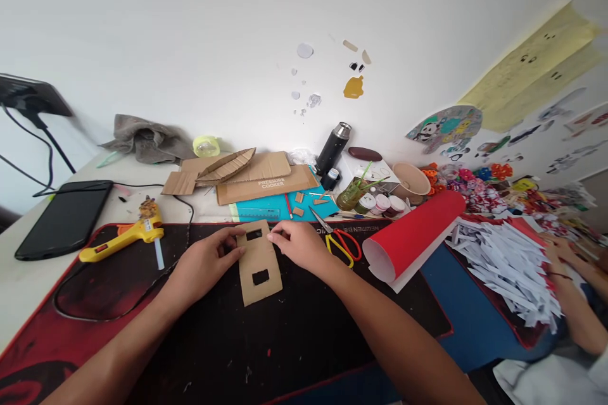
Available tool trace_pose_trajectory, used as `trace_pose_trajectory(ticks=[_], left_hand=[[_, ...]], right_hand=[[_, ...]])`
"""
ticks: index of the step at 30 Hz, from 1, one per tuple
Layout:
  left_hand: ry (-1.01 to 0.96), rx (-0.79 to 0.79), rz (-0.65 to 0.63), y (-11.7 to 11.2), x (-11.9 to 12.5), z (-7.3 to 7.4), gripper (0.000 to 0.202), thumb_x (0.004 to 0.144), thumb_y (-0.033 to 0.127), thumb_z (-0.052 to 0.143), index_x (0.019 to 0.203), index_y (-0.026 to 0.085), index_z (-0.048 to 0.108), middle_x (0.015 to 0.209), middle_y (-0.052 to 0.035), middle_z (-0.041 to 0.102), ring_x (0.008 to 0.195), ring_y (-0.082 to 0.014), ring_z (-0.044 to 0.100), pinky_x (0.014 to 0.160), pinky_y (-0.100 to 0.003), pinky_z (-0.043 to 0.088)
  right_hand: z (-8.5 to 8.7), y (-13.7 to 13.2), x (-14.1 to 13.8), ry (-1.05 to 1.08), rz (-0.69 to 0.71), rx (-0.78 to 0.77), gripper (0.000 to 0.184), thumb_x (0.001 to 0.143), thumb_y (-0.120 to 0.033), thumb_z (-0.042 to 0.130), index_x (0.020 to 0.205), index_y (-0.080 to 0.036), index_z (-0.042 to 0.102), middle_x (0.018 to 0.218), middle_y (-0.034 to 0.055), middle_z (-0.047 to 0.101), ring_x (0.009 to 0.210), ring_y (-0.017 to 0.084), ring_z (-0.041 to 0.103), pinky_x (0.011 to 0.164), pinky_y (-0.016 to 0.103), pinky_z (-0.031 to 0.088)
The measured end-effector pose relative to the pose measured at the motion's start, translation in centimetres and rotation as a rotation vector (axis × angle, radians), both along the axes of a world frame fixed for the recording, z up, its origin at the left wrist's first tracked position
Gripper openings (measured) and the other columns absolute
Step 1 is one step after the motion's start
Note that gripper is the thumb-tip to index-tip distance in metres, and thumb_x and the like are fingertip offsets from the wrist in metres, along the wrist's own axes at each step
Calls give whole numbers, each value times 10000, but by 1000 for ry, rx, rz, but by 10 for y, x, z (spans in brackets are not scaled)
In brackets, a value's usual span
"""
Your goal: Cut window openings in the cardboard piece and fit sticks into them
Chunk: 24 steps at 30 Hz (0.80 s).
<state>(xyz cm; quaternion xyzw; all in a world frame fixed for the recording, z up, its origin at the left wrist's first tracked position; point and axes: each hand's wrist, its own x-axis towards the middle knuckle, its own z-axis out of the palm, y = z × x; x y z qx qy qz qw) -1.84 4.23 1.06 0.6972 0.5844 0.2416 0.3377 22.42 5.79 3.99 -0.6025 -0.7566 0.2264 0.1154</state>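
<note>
A flat tan cardboard piece (259, 259) with two rectangular cut-outs lies on the dark mat in front of me. My left hand (208, 262) pinches its left edge, thumb on the face beside the upper cut-out. At the upper right edge, my right hand (300, 243) has its thumb and fingers closed on the cardboard; the fingertips partly cover that corner. Just right of this hand lie scissors (339, 240) with red and yellow handles. To the left, a yellow glue gun (126, 239) with a stick in it rests on the mat.
Behind the mat are cardboard scraps (256, 171), a blue sheet (259, 205) with a ruler, a black flask (333, 149) and paint jars (380, 204). A red paper roll (415, 234) and a heap of white paper strips (508, 266) lie rightward, near another person's arms (574, 285).
</note>
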Motion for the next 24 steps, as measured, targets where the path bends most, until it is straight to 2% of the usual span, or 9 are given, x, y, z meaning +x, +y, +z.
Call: trace_pose_trajectory(ticks=[3, 9, 13, 18, 24], left_hand=[[-2, -9, -15, 1, -2, -2, 545, 871, 623, 552, 1243, 273, 743, 902, -4, 760, 686, -217, 669, 649, -309, 468], [6, 8, -4, 1, -2, -3, 517, 869, 629, 556, 1220, 310, 763, 876, 7, 762, 613, -200, 629, 601, -298, 434], [-2, -36, -4, 2, -3, -3, 540, 852, 654, 563, 1206, 298, 763, 883, 6, 748, 620, -198, 614, 615, -304, 452], [12, -62, -6, 2, -3, -6, 545, 868, 660, 554, 1237, 310, 751, 892, 15, 742, 599, -191, 601, 608, -310, 440], [14, -53, -1, -1, -4, -10, 518, 901, 635, 556, 1279, 335, 742, 917, 23, 750, 641, -193, 637, 631, -306, 445]], right_hand=[[9, 18, 18, -175, -57, 53, 255, 1093, -424, 592, 1150, -283, 797, 938, -2, 819, 860, 181, 726, 701, 266, 416], [25, 73, 64, -403, -199, 82, 290, 1101, -319, 518, 1213, -226, 769, 1080, 110, 822, 999, 274, 744, 781, 310, 463], [27, 102, 77, -526, -210, 62, 284, 1087, -234, 504, 1238, -203, 743, 1155, 151, 808, 1043, 297, 747, 834, 329, 494], [20, 117, 77, -633, -149, 12, 239, 1035, -132, 543, 1146, -156, 754, 1108, 185, 804, 1031, 313, 761, 844, 343, 521], [9, 116, 75, -684, -90, 7, 285, 1030, -101, 520, 1224, -115, 728, 1126, 215, 799, 1049, 321, 775, 851, 341, 538]])
